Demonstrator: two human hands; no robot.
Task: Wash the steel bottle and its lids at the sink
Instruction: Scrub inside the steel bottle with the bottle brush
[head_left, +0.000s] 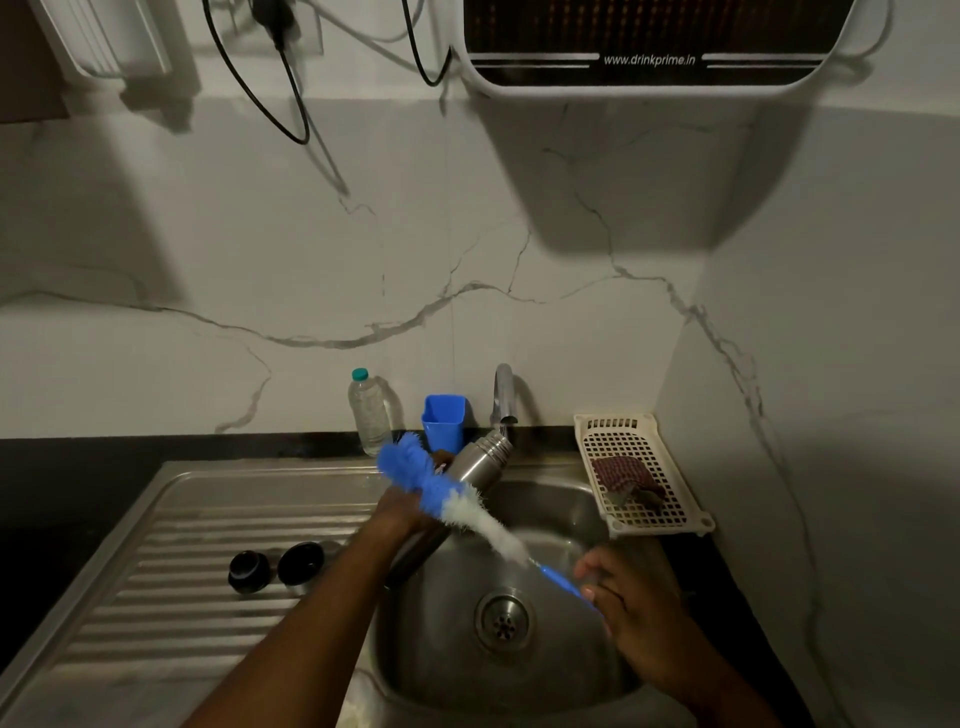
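My left hand (402, 512) grips the steel bottle (475, 462) round its body and holds it tilted over the sink basin (550, 670), its open mouth up under the tap (503, 392). In my right hand (631, 603) is the blue handle of a bottle brush (447, 491). Its blue and white bristle head lies outside the bottle, across my left hand. Two dark lids (249, 570) (301, 564) rest on the ribbed drainboard (156, 597) left of the basin.
A clear plastic bottle (369, 413) and a blue cup (443, 422) stand at the back of the sink. A white perforated tray (623, 439) with a scrub pad (626, 478) sits at the right. A water purifier (649, 47) hangs on the wall above.
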